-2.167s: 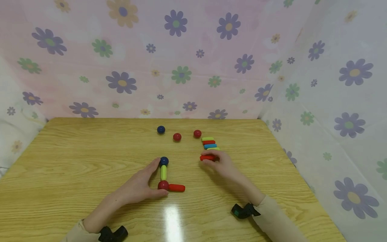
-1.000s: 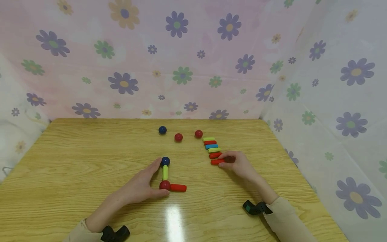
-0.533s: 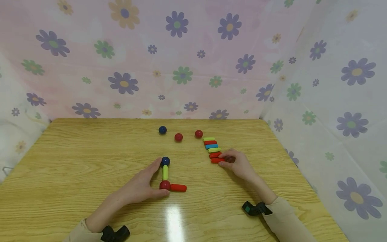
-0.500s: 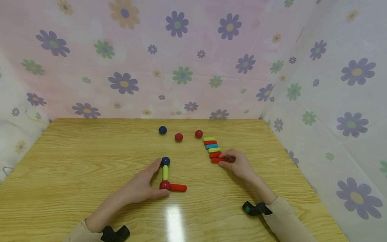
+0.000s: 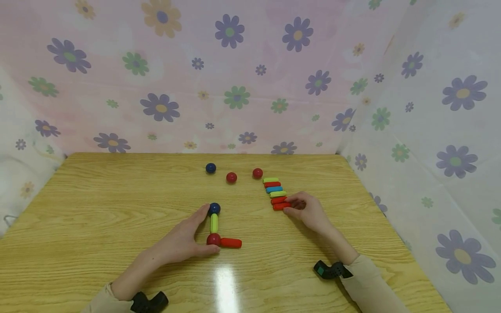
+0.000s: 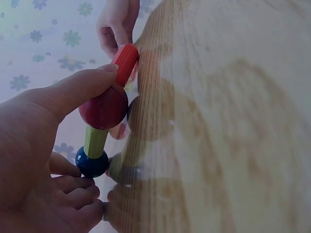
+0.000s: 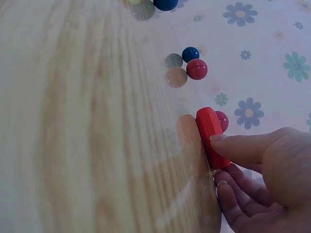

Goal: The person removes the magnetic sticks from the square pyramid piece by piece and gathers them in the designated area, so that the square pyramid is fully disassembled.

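Observation:
My left hand (image 5: 178, 241) spans a joined piece of balls and magnetic sticks, thumb on its red ball (image 6: 103, 108) and fingers against its blue ball (image 6: 92, 162). A yellow-green stick (image 5: 214, 223) links the two balls, and a red stick (image 5: 231, 243) points right from the red one. Over on the right, my right hand (image 5: 312, 214) pinches the right end of another red stick (image 7: 212, 138), its thumb lying on the side. That stick is the nearest of a row; a second red stick (image 5: 278, 200) lies right behind it, close to the fingertips.
Behind these, the row goes on with a yellow-green stick (image 5: 278, 194), a blue stick (image 5: 274, 189) and more. A loose blue ball (image 5: 210, 168) and two red balls (image 5: 231, 177) sit toward the table's far edge. Flowered cloth (image 5: 250, 87) hangs behind the table (image 5: 117, 195).
My right hand has carried the red stick rightward to the row's near end, then nudged it closer to the stick behind. The left hand stays on the joined piece.

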The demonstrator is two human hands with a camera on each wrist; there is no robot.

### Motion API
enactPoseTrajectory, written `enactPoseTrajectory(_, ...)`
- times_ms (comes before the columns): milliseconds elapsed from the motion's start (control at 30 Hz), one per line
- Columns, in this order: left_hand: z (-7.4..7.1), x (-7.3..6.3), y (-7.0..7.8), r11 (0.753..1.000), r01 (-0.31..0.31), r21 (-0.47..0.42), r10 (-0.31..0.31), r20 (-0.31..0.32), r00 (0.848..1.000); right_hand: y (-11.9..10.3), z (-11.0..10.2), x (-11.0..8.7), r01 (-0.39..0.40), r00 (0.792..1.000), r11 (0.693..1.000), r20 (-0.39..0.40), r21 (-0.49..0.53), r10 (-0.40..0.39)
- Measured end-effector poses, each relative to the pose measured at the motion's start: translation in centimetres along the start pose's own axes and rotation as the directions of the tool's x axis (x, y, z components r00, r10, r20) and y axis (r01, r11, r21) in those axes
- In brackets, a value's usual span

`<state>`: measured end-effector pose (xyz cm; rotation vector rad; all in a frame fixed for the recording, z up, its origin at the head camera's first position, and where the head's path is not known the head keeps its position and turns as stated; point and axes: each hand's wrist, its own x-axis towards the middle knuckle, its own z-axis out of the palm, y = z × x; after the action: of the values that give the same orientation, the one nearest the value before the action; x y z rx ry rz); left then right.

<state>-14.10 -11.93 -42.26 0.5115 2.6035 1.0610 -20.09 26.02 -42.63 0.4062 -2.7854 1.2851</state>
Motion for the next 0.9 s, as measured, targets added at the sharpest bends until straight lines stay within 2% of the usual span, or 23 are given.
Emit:
enactPoseTrajectory(167, 0.0, -0.1, 0.0, 1.000, -0.001, -0.007, 0.001, -0.003, 1.000, 0.5, -0.1, 0.2, 0.018, 1.000, 1.000, -0.024, -0.008, -0.018)
enactPoseTrajectory(300, -0.1, -0.4, -0.1, 1.000, 0.004, 0.009, -0.004, -0.012, 1.000, -2.0, 0.1, 0.1, 0.059, 0.997, 0.998, -0.038, -0.035, -0.060)
enactPoseTrajectory(400, -0.2, -0.6, -0.2, 1.000, 0.011, 0.027, -0.011, -0.017, 1.000, -4.8, 0.8, -0.3, 0.119, 0.992, 0.993, 0.038, -0.025, -0.119)
enactPoseTrajectory(500, -0.2, -0.7, -0.2, 0.999, 0.017, 0.028, -0.016, -0.025, 1.000, -7.0, 2.1, -0.8, 0.180, 0.969, 0.984, 0.172, 0.002, -0.177)
enactPoseTrajectory(667, -0.1, -0.7, 0.0, 1.000, 0.012, 0.020, -0.011, -0.038, 0.999, -9.2, 4.9, -1.0, 0.198, 0.908, 0.979, 0.367, 0.045, -0.200)
enactPoseTrajectory(900, 0.1, -0.6, 0.1, 1.000, 0.002, 0.000, -0.002, -0.041, 0.999, -9.8, 8.7, -0.3, 0.233, 0.841, 0.970, 0.486, 0.073, -0.239)
